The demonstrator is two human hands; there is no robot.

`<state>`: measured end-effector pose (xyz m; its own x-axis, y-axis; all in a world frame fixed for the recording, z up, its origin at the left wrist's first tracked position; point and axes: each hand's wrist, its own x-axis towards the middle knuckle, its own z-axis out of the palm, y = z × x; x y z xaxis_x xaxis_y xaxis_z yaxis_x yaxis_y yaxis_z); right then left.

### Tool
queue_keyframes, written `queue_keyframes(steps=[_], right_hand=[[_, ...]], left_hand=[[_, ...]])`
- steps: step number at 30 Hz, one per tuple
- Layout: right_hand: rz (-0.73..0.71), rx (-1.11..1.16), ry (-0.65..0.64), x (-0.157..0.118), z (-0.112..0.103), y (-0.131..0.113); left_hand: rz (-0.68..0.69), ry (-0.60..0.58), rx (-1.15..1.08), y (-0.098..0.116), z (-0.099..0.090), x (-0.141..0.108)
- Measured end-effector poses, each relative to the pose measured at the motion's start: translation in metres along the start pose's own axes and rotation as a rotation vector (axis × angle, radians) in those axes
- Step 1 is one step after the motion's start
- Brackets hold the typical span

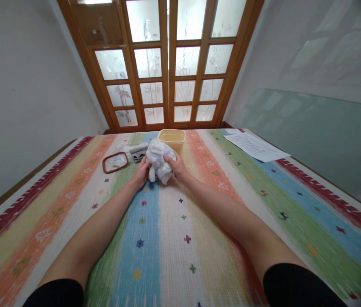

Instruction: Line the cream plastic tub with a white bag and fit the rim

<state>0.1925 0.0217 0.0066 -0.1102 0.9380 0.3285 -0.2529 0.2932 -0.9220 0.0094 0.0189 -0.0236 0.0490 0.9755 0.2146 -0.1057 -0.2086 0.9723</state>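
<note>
A crumpled white bundle (160, 160) is held up between both hands over the striped tablecloth. It looks thin and soft, but whether it is a plastic bag or cloth I cannot tell. My left hand (142, 172) grips its lower left side, fingers closed on it. From the right, my right hand (176, 166) pinches it with the thumb on top. Just behind the bundle stands a cream-yellow plastic bin (180, 146), partly hidden by it. A folded grey cloth-like item (138, 152) lies beside my left hand, next to some clear plastic wrapping (122, 148).
A brown rounded rectangular frame (115, 170) lies left of my left hand. Printed white sheets (257, 147) rest at the table's right side. The tablecloth (174, 256) runs towards wooden glazed doors (169, 85), with walls on both sides.
</note>
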Motion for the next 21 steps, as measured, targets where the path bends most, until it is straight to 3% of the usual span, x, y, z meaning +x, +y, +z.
queue_keyframes(steps=[6, 9, 14, 21], right_hand=[[0.102, 0.144, -0.076, -0.001, -0.002, -0.019], [0.103, 0.138, -0.092, -0.002, -0.002, -0.025], [-0.037, -0.026, 0.031, 0.005, -0.007, -0.022], [-0.227, -0.379, 0.051, -0.001, -0.008, -0.025]], left_hand=[[-0.019, 0.085, 0.033, -0.005, -0.012, 0.007], [-0.02, 0.074, 0.113, -0.009, -0.013, 0.007], [-0.017, -0.014, 0.249, -0.007, 0.001, -0.001], [-0.038, 0.111, 0.225, -0.006, 0.0, 0.001]])
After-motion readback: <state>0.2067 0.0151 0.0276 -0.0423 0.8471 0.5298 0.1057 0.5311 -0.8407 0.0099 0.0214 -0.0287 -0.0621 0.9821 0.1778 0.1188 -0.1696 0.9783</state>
